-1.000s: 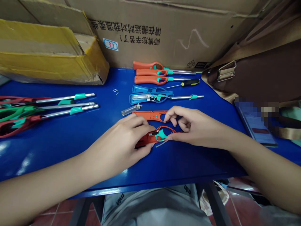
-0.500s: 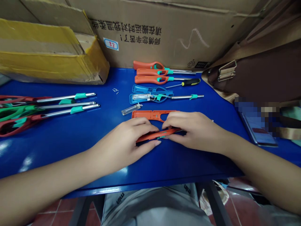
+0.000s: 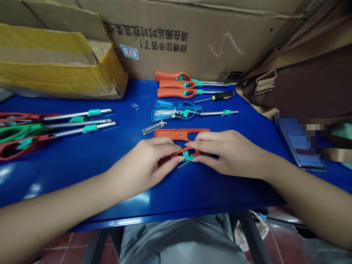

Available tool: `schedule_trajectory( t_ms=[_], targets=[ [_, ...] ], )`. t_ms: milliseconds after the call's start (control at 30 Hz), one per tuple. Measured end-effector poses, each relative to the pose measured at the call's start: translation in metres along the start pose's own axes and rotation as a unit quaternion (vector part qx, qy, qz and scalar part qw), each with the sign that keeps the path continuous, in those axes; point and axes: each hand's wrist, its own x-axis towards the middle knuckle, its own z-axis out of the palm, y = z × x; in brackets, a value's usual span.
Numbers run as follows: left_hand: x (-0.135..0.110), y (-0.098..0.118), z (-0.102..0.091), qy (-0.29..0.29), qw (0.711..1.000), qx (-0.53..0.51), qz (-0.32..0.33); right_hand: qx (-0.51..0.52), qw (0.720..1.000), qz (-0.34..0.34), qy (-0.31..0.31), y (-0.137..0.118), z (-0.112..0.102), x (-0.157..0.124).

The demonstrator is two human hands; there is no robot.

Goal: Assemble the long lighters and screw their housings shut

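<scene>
Between both hands is an orange lighter casing (image 3: 180, 151) with a teal trigger (image 3: 187, 155) showing in its opening. My left hand (image 3: 148, 161) grips its handle end; my right hand (image 3: 231, 154) pinches the other end, near the trigger. A thin strip (image 3: 184, 164) sticks out below the casing. Just beyond my fingers lies another orange casing half (image 3: 172, 134), hollow side up. A clear gas tank (image 3: 153, 128) rests at its upper left. Farther back is an opened blue lighter (image 3: 178, 113) with its tank, trigger and metal tube laid in.
Three orange lighters (image 3: 174, 93) and a screwdriver (image 3: 222, 96) lie at the back. Small screws (image 3: 135, 106) are left of them. More lighters (image 3: 82, 128) lie at left, by a taped cardboard box (image 3: 63, 80). A phone (image 3: 299, 146) is at right.
The orange casing has turned in my fingers, so its opening and teal trigger now show more fully. A thin strip has come into view below it. Both hands stay almost in place.
</scene>
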Motion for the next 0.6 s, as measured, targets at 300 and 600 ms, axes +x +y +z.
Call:
schedule_trajectory(
  t_ms=[300, 600],
  targets=[
    [0.0, -0.002, -0.001, 0.006, 0.998, 0.049, 0.032, -0.067, 0.998, -0.002, -0.01, 0.0, 0.002, 0.002],
    [0.0, -0.004, -0.01, 0.032, 0.993, 0.11, 0.042, -0.063, 0.998, 0.017, 0.012, 0.008, -0.009, -0.002]
  ],
)
